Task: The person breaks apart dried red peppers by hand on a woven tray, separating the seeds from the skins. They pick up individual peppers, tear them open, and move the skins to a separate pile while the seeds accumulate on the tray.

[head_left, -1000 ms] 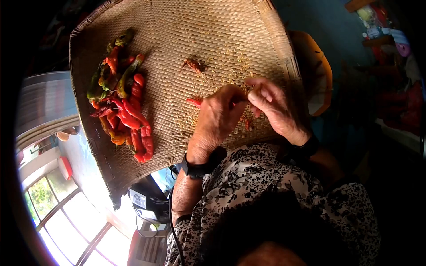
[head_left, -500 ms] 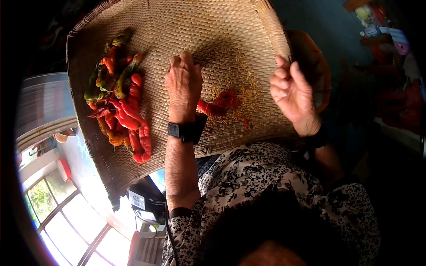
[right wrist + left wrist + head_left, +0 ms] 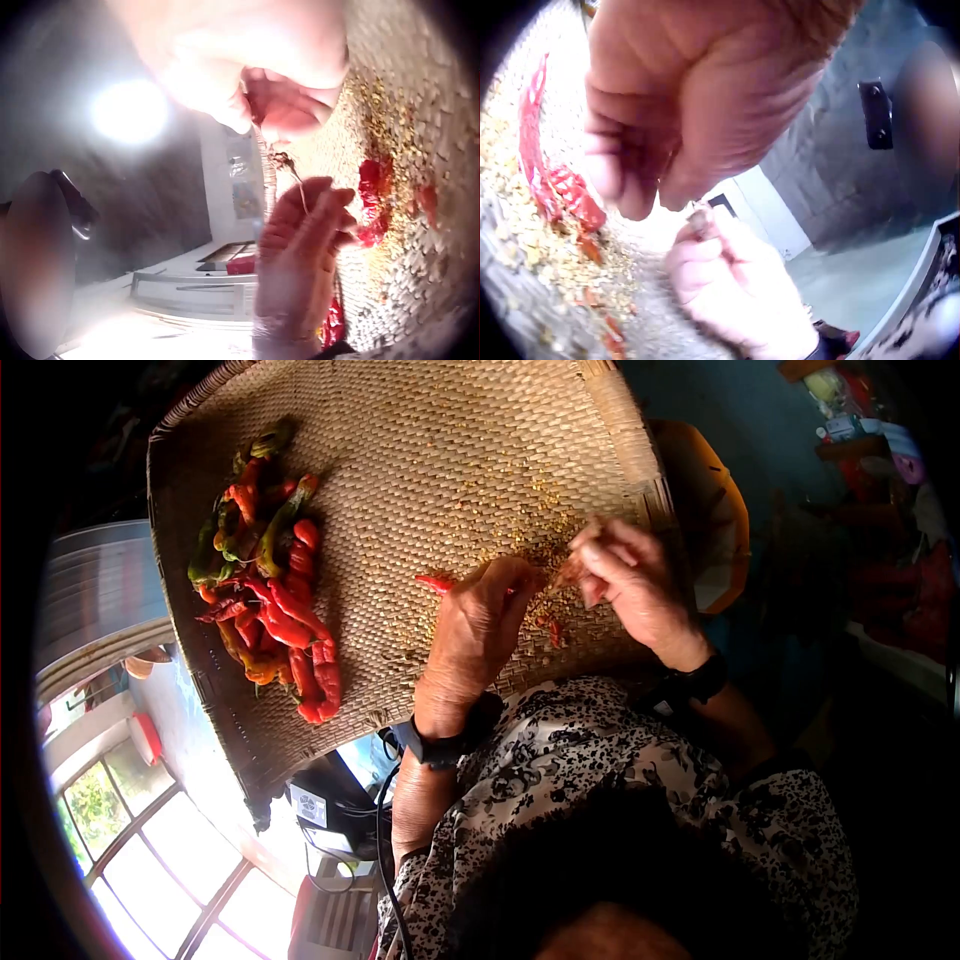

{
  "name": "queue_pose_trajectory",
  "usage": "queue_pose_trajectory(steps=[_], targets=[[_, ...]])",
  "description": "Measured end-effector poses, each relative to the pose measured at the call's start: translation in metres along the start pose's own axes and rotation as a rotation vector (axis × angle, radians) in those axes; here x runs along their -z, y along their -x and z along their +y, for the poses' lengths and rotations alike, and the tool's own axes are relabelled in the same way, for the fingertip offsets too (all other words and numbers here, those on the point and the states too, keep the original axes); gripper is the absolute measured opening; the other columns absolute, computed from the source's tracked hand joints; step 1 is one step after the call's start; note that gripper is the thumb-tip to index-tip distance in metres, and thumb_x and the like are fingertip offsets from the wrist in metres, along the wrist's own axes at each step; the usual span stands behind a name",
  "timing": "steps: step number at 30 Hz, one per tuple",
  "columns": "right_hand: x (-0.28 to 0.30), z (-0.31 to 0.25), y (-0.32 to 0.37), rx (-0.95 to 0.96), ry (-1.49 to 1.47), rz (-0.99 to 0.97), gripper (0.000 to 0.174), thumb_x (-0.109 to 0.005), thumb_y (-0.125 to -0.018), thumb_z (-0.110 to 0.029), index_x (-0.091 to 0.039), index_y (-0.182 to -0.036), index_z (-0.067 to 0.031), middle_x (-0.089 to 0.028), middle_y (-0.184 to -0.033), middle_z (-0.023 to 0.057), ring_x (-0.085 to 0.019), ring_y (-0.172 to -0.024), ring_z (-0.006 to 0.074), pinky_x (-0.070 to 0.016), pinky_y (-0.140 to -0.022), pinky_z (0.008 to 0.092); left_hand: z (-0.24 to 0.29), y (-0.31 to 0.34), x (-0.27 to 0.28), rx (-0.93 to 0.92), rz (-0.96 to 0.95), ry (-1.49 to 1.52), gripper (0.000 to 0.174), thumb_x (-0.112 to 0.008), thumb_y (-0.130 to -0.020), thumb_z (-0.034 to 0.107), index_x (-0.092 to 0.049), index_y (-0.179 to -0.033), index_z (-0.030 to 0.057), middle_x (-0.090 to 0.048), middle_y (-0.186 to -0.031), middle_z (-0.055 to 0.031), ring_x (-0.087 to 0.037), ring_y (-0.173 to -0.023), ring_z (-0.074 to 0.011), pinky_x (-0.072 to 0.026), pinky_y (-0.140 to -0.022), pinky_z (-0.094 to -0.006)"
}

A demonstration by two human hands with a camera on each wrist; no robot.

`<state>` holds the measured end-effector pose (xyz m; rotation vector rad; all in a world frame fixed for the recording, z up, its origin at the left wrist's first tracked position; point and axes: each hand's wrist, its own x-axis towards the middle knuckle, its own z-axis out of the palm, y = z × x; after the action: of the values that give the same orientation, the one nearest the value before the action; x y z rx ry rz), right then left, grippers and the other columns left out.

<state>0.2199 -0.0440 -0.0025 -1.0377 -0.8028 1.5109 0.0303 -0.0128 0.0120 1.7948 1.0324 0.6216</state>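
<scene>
My left hand (image 3: 480,620) is over the woven tray (image 3: 380,420), fingers curled, pinching the thin stem of a shrivelled brown dried chili (image 3: 281,160). Facing it, my right hand (image 3: 630,585) grips the chili's body, which is mostly hidden in the fingers in the right wrist view. Below the hands, a split red chili (image 3: 532,142) and a crumpled red piece (image 3: 577,199) lie among loose yellow seeds (image 3: 562,270). The red chili's tip (image 3: 433,584) shows past my left hand in the head view.
A pile of red, orange and green chilies (image 3: 265,575) lies at the tray's left side. An orange-rimmed container (image 3: 738,525) stands beyond the right edge. Black straps (image 3: 700,680) circle both wrists, and a cable (image 3: 383,850) runs along the left arm.
My left hand reached forward to the dried chili on the tray, then came back with it toward my right hand. The right hand swung out to the right and returned.
</scene>
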Motion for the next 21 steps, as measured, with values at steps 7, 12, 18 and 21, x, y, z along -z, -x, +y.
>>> queue_pose_trajectory(steps=[7,12,18,21], targets=[[0.04,-0.014,-0.005,0.147,-0.97,-0.1,0.04,-0.057,-0.092,-0.028,-0.054,-0.118,0.0018,-0.059,-0.089,0.0076,-0.054,-0.073,0.0109,-0.0467,-0.058,0.0217,-0.022,0.006,-0.005,-0.133,0.165,-0.657,0.015,-0.064,-0.078,0.006,-0.059,-0.092,0.0054,-0.056,-0.088,-0.0098,-0.058,-0.083,-0.0299,-0.0496,-0.066,-0.0399],[0.007,-0.005,0.007,-0.021,0.13,0.01,0.036,-0.062,-0.09,-0.023,-0.055,-0.117,-0.0004,-0.056,-0.074,0.0016,-0.053,-0.063,0.0079,-0.0489,-0.055,0.0221,-0.013,0.005,0.001,-0.066,0.191,-0.475,0.01,-0.061,-0.081,0.007,-0.06,-0.091,0.004,-0.056,-0.086,-0.0109,-0.06,-0.074,-0.0285,-0.0506,-0.061,-0.0378],[-0.015,0.011,0.004,-0.017,0.314,-0.124,0.027,-0.061,-0.091,-0.021,-0.056,-0.104,0.0026,-0.062,-0.084,0.0045,-0.057,-0.072,0.0072,-0.0475,-0.06,0.0206,0.006,0.015,-0.001,-0.088,0.079,-0.266,0.013,-0.067,-0.081,0.007,-0.064,-0.092,0.004,-0.059,-0.086,-0.01,-0.063,-0.074,-0.0268,-0.0513,-0.062,-0.0364],[-0.005,0.012,-0.001,-0.096,0.219,-0.181,0.021,-0.06,-0.092,-0.016,-0.056,-0.104,0.0009,-0.062,-0.086,0.0064,-0.057,-0.07,0.0059,-0.0492,-0.059,0.021,0.006,0.016,-0.003,-0.091,0.057,-0.182,0.013,-0.068,-0.08,0.005,-0.063,-0.092,0.0027,-0.061,-0.085,-0.0094,-0.064,-0.073,-0.0236,-0.0519,-0.061,-0.0324]])
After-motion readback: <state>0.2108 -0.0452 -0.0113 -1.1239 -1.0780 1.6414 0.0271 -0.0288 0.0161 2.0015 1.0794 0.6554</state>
